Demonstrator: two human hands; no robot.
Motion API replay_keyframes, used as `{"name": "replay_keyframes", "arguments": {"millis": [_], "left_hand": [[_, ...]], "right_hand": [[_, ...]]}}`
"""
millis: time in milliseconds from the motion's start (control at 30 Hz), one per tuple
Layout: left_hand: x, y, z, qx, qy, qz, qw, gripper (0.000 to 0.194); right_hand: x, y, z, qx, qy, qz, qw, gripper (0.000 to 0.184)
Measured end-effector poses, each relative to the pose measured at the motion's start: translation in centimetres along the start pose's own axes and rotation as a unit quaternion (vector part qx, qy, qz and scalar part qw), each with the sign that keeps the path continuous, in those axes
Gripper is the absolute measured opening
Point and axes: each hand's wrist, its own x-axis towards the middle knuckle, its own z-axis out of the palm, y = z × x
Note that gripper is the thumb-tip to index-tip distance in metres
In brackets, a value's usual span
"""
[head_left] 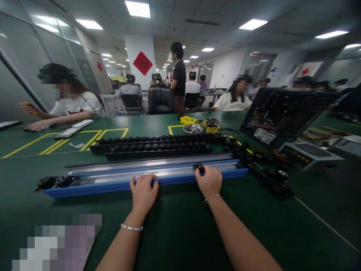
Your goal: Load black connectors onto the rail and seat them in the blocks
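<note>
A long blue channel (107, 188) with a shiny, pale inside lies across the green table in front of me. My left hand (144, 190) has its fingers curled over the near wall of this channel, around the middle of its length. Farther right, my right hand (210, 180) pinches a small black part (199, 168) with a rounded top, over the channel's inside. Its lower side is hidden by my fingers. Several black parts (58, 182) sit at the channel's left end. Just behind lies another long metal strip (118, 165).
Two black rails (158, 148) bearing rows of round black parts lie behind. Loose black parts (272, 177) are heaped at the right, near a metal power box (308, 155) and an open computer case (278, 118). A metal bowl (193, 128) stands farther back. People sit around the table.
</note>
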Motion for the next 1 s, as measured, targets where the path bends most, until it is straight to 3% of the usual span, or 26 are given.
{"name": "replay_keyframes", "arguments": {"millis": [1000], "left_hand": [[0.03,0.06,-0.06,0.002,0.0,-0.003,1.0,0.022]], "right_hand": [[0.15,0.43,-0.05,-0.022,0.031,0.022,0.999,0.02]]}}
